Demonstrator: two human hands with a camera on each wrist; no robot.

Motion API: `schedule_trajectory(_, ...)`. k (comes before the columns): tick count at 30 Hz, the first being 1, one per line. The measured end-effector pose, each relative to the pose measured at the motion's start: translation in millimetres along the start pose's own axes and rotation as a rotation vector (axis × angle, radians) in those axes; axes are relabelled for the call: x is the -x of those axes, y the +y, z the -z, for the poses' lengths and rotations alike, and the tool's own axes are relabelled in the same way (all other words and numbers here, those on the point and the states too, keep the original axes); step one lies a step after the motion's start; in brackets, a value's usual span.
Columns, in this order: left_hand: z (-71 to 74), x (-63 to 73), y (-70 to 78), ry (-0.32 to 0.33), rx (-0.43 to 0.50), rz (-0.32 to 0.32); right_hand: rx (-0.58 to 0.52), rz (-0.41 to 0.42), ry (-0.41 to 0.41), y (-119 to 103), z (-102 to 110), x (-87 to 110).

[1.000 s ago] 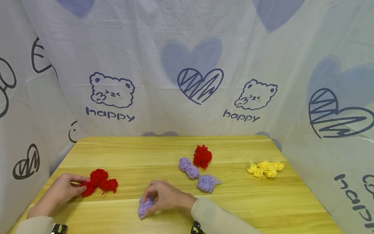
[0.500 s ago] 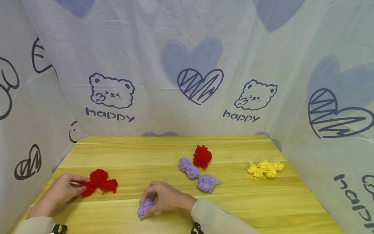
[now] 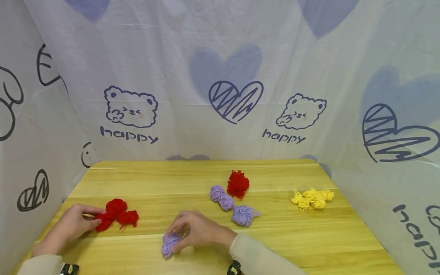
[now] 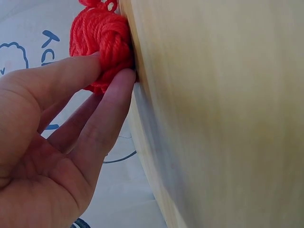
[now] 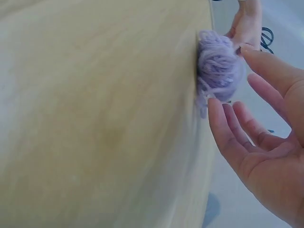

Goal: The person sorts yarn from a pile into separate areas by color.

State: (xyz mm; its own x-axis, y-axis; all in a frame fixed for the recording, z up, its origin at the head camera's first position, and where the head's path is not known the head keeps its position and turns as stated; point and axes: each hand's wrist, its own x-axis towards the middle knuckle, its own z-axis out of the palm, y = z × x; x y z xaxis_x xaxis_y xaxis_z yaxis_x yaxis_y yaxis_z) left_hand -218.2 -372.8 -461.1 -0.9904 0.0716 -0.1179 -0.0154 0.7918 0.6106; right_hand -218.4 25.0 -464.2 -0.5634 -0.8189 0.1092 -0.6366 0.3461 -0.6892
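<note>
Red yarn bundles [image 3: 117,208] lie clustered at the left of the table. My left hand [image 3: 73,225] pinches the nearest one, its thumb and fingertips pressed on the strands of the red yarn [image 4: 107,35] in the left wrist view. Toward the front middle, my right hand [image 3: 197,229] has thumb and fingertips at opposite sides of a small purple yarn bundle [image 3: 170,244]. The right wrist view shows this purple yarn [image 5: 218,66] against the tabletop between the fingertips, with a loose strand hanging from it.
Right of the middle lie two purple yarn bundles [image 3: 221,197], [image 3: 243,215] and a red yarn bundle [image 3: 238,184] behind them. Yellow yarn [image 3: 314,198] is at the far right of the wooden table [image 3: 292,244]. A printed curtain [image 3: 178,126] surrounds the back and sides.
My right hand has shifted slightly to the right and away from me, while the purple yarn bundle has edged a little left. My left hand has stayed on the red yarn.
</note>
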Motion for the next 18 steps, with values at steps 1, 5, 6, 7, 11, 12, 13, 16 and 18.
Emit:
schedule_trajectory(1,0.2,-0.1,-0.3,-0.001,0.001,0.002,-0.007,0.001,0.004,0,2,0.8)
schedule_trajectory(5,0.6,0.2,-1.5,-0.004,0.006,0.005,-0.028,0.000,0.020,-2,10,4.8)
schedule_trajectory(6,0.5,0.3,-1.7,-0.005,0.006,0.005,-0.045,-0.008,0.022,-3,12,5.9)
schedule_trajectory(7,0.4,0.5,-1.8,-0.006,0.007,0.007,-0.068,-0.019,0.025,-3,14,6.9)
schedule_trajectory(11,-0.5,2.1,-0.8,-0.011,0.012,0.010,-0.145,-0.066,0.044,-4,23,11.5)
schedule_trajectory(12,-0.9,2.7,-0.2,-0.009,0.013,0.014,-0.158,-0.070,0.051,-3,25,12.7)
schedule_trajectory(13,-1.4,3.4,0.5,-0.007,0.015,0.017,-0.164,-0.074,0.060,-3,27,14.3)
schedule_trajectory(16,-2.4,4.8,2.4,0.000,0.017,0.003,-0.182,-0.079,0.077,-2,33,19.8)
schedule_trajectory(18,-2.7,5.3,3.9,0.001,0.022,0.004,-0.191,-0.075,0.089,0,37,24.2)
